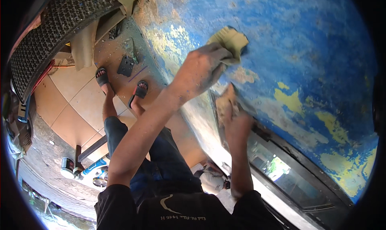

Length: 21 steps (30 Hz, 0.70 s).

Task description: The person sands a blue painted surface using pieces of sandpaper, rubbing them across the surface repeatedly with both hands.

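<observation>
My left hand (203,69) is closed on a folded, creased sheet of yellowish sandpaper (230,41) with a dark underside. It presses the sheet against the wall (313,49), which is painted a patchy blue. Lower down, my right hand (238,123) is at the wall's corner, just above a dark window frame (299,153). Motion smears its fingers, and a tan patch (226,96) shows at their tips. Whether that patch is a held piece or bare wall, I cannot tell. Yellow and pale areas show through the worn blue paint around both hands.
A dark woven-patterned chair (56,33) stands at the upper left, with a cardboard-like sheet (83,45) beside it. Dark scraps (126,66) and dust lie on the tiled floor (68,109) near my sandalled feet. A small can (67,167) stands at the lower left.
</observation>
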Motion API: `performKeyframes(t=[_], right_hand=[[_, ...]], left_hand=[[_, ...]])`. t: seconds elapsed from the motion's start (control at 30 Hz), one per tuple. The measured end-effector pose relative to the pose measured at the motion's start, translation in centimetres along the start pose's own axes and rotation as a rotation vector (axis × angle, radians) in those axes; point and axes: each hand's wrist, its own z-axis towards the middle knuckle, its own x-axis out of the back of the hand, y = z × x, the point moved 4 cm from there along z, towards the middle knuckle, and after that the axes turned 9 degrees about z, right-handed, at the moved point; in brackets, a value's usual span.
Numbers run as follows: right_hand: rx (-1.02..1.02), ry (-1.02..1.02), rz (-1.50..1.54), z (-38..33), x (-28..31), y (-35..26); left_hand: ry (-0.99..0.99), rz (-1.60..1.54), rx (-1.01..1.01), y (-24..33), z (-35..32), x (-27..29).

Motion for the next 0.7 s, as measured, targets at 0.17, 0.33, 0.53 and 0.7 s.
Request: performKeyframes(t=[0.17, 0.33, 0.53, 0.7], right_hand=[[0.109, 0.054, 0.287, -1.7, 2.8, 0.3], [-0.098, -0.32, -0.054, -0.7, -1.9, 0.6], [0.363, 0.17, 0.031, -0.4, -2.6, -0.4], [-0.389, -0.021, 0.817, -3.5, 4.1, 0.1]], left_hand=[[0.016, 0.021, 0.014, 0.7, -0.4, 0.7], [0.028, -0.027, 0.007, 0.0, -0.9, 0.3], [0.022, 0.003, -0.013, 0.5, -0.4, 0.6], [0.093, 0.037, -0.063, -0.3, -1.4, 0.6]])
